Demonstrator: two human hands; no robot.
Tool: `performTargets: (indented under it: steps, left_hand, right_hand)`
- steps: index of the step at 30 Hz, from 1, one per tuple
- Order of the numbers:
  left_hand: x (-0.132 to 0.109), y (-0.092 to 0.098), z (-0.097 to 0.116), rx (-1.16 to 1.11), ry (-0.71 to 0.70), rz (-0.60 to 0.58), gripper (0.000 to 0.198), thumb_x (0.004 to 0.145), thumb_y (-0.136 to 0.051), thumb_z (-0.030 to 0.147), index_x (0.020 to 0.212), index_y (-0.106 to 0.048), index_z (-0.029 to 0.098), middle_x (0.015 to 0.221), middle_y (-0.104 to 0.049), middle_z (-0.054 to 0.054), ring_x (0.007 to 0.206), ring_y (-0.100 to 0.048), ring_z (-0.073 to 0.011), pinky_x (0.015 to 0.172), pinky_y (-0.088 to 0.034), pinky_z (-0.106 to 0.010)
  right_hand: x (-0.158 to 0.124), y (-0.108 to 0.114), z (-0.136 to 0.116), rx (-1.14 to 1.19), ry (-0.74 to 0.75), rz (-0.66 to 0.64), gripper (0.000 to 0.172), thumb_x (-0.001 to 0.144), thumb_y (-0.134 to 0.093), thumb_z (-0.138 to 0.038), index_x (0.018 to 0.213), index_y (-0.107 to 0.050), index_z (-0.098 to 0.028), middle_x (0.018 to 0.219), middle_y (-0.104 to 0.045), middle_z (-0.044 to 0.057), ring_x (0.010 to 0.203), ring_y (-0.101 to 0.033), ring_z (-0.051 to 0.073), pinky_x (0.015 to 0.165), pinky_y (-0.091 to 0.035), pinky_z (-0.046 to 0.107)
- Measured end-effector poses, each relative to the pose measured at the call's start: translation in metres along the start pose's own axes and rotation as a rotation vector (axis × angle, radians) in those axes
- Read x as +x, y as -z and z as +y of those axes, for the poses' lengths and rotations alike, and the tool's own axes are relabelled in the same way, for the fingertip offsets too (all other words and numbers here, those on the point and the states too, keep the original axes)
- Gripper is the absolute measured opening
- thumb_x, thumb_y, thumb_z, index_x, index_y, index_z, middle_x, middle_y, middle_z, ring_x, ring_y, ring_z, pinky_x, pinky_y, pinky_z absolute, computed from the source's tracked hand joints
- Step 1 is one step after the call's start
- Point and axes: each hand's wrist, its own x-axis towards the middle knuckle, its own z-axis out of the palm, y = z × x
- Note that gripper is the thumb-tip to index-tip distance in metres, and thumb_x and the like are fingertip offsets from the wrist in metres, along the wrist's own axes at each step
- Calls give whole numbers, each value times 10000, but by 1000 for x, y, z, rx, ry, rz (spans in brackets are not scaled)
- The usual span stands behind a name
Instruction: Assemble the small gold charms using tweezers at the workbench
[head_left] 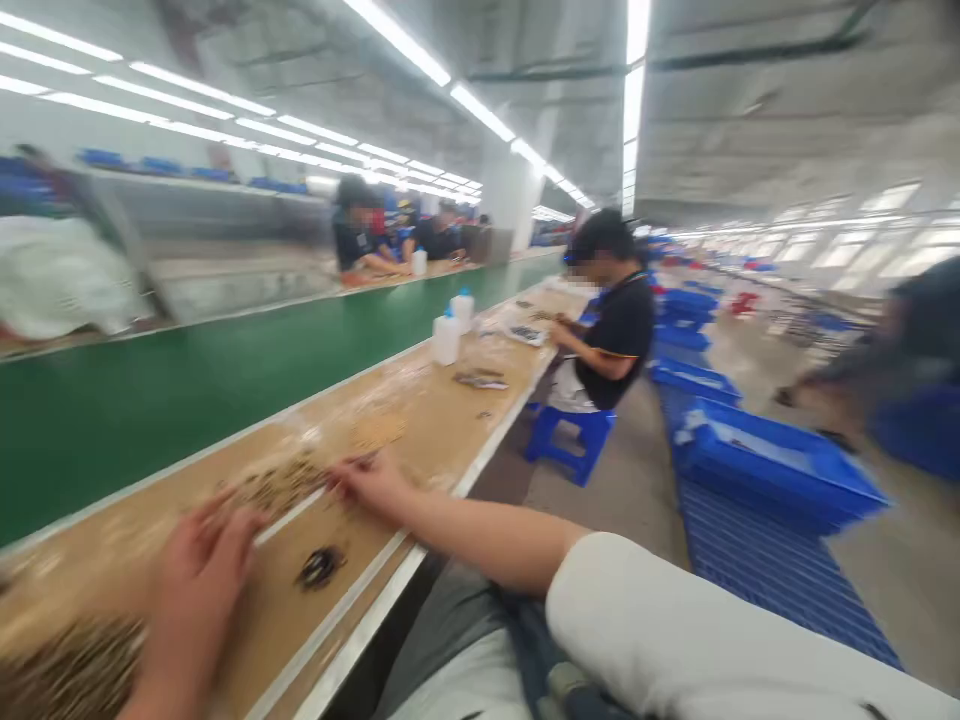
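My left hand (pixel 199 565) is over the brown work surface at the lower left, blurred, its fingers curled together; whatever they may hold is hidden. My right hand (pixel 375 487) is pinched at the right end of a pile of small brownish pieces (pixel 277 484), and I cannot make out what is in its fingertips. Between the hands and nearer to me lies a small cluster of black pieces (pixel 321 567). A heap of thin, dark brown pieces (pixel 71 665) sits left of my left wrist.
A green conveyor belt (pixel 187 365) runs along the bench's far side. White bottles with blue tops (pixel 445 340) stand farther up the bench. A co-worker (pixel 611 320) sits there on a blue stool (pixel 574 440). Blue crates (pixel 780 465) line the floor at right.
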Motion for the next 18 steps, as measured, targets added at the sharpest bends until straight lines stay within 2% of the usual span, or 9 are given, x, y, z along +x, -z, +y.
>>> performTargets:
  steps: [2, 4, 6, 8, 11, 14, 18]
  left_hand:
    - [-4, -2, -30, -190, 38, 60, 404, 933, -782, 596, 1143, -622, 289, 821, -784, 19, 505, -522, -112, 472, -452, -219]
    - [-1, -6, -55, -189, 69, 89, 450, 921, -784, 597, 1137, -613, 241, 867, -775, -13, 492, -483, -91, 458, -396, -210]
    - [4, -11, -71, -248, 41, 38, 422, 961, -757, 543, 1172, -582, 223, 871, -740, -11, 493, -467, -74, 467, -370, -195]
    - [8, -15, -78, -268, 60, 35, 403, 985, -732, 517, 1218, -530, 258, 824, -674, 44, 474, -418, -68, 455, -345, -185]
    - [9, -20, -79, -319, 46, -1, 317, 1031, -681, 422, 1238, -473, 303, 781, -539, 88, 475, -377, -72, 445, -322, -176]
    - [7, -22, -80, -315, 45, -13, 239, 1059, -636, 378, 1221, -472, 313, 812, -486, 79, 489, -358, -71, 439, -320, -178]
    - [7, -23, -83, -313, 55, -37, 148, 1082, -607, 402, 1143, -526, 294, 784, -426, 67, 506, -335, -85, 440, -301, -193]
  right_hand:
    - [-3, 5, 10, 36, -8, -11, 546, 694, -894, -698, 752, -731, -181, 638, -710, -6, 541, -567, 113, 576, -518, 243]
    - [-4, 15, 26, 57, -19, -51, 567, 654, -938, -673, 846, -738, -178, 651, -696, -25, 559, -589, 115, 590, -529, 239]
    - [-6, 28, 41, 54, -26, -84, 570, 697, -918, -693, 854, -710, -186, 628, -650, -49, 542, -573, 108, 567, -514, 232]
    - [-14, 41, 49, 30, -34, -106, 564, 740, -895, -709, 854, -691, -195, 616, -640, -51, 516, -568, 113, 536, -496, 237]
    - [-27, 51, 50, -40, -14, -146, 512, 788, -885, -676, 885, -721, -201, 651, -687, -21, 550, -619, 135, 571, -532, 260]
    - [-32, 51, 49, -157, 70, -221, 439, 856, -844, -628, 897, -755, -200, 699, -722, 6, 602, -668, 148, 625, -573, 276]
    - [-30, 49, 50, -256, 130, -271, 362, 935, -787, -555, 913, -774, -194, 723, -745, 19, 616, -684, 146, 637, -576, 273]
